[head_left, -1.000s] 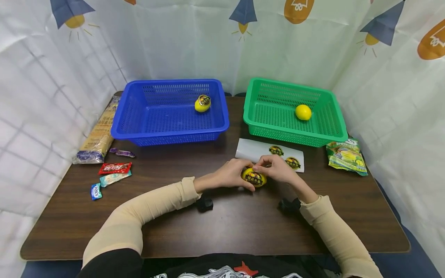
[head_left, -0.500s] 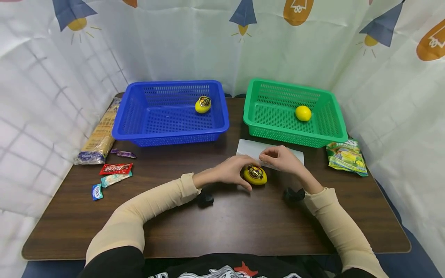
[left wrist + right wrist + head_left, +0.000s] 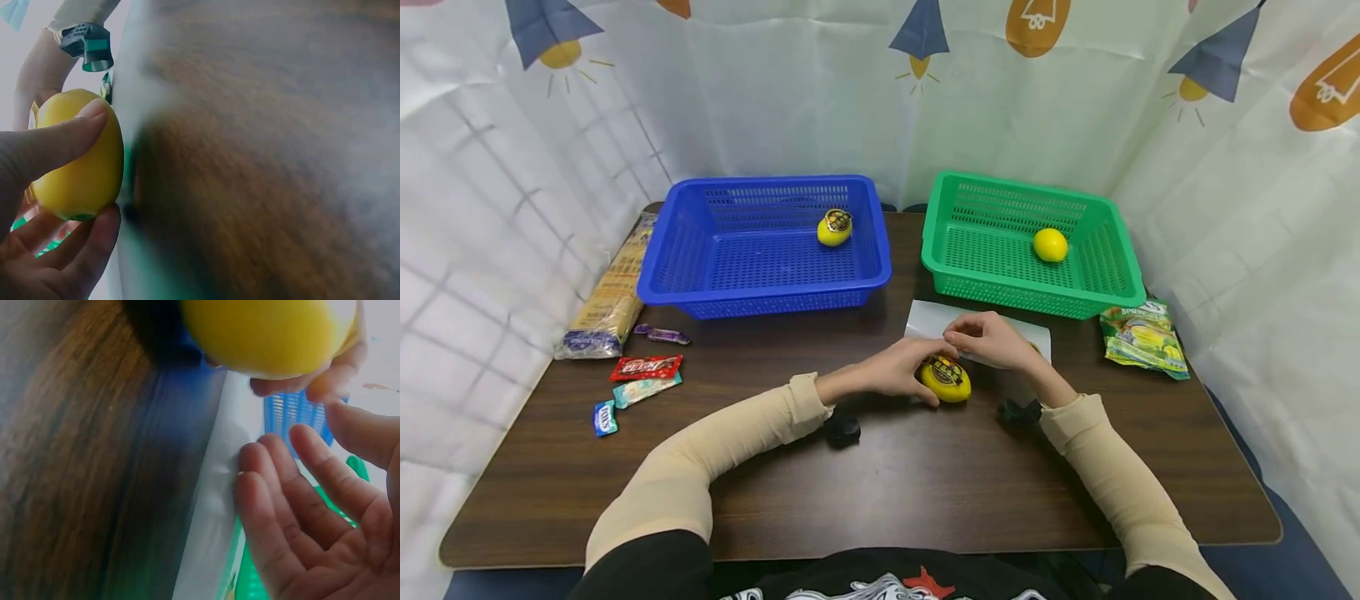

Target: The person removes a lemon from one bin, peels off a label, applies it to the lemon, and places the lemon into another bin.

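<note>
A yellow lemon with a black-and-gold sticker sits low over the table's middle. My left hand holds it from the left; the left wrist view shows the thumb across the lemon and fingers beneath. A sticker edge stands out from its side there. Just right of the lemon is my right hand, over the white sticker sheet. In the right wrist view the right hand has loosely bent fingers, thumb and forefinger apart, nothing visible between them. It hides most of the sheet's stickers.
Behind, a blue basket holds a stickered lemon, and a green basket holds a plain lemon. Snack wrappers and a long package lie left. A green packet lies right.
My right hand has left the lemon's sticker, gone up and right over the sheet, then come back slightly left. My left hand stays on the lemon, whose sticker now faces more upward.
</note>
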Tool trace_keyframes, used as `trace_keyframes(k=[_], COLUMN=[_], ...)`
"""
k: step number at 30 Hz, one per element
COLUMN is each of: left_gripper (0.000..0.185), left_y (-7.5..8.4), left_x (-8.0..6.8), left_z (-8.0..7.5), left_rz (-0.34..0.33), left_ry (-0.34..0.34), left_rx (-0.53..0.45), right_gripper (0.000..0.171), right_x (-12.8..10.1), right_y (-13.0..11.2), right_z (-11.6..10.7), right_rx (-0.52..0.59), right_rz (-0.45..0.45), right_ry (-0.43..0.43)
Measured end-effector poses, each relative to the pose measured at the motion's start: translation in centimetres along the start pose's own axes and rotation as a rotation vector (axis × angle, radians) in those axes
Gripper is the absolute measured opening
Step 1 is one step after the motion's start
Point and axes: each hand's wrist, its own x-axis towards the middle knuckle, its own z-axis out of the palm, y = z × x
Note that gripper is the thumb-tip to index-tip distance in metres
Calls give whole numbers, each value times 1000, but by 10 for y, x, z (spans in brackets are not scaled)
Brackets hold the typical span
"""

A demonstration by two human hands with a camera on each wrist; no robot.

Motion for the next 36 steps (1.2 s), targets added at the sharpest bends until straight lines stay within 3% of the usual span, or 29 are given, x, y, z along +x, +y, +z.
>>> trace_keyframes(k=[5,10,18,24,29,36], left_gripper=[71,67,67,67,65,71], left_y=[3,12,20,21,6,-51], left_x=[-7,-14,-28,-38,-44,-45], left_z=[-17,-48,-115,-176,-224,-267], left_rz=[6,19,15,6,-104,-346], left_ry=[43,86,128,175,246,312], left_rx=[24,20,-28,24,76,34], right_gripper=[27,24,28,40,42,55], right_x=[8,14,22,30,51,82], right_y=[-7,-16,-38,-61,-73,-85], right_z=[0,-4,-20,-30,-28,-3], right_rx=[30,-11,-52,-44,1,-16], right_rz=[12,22,-25,-57,-52,-33], right_ry=[3,16,38,66,105,163])
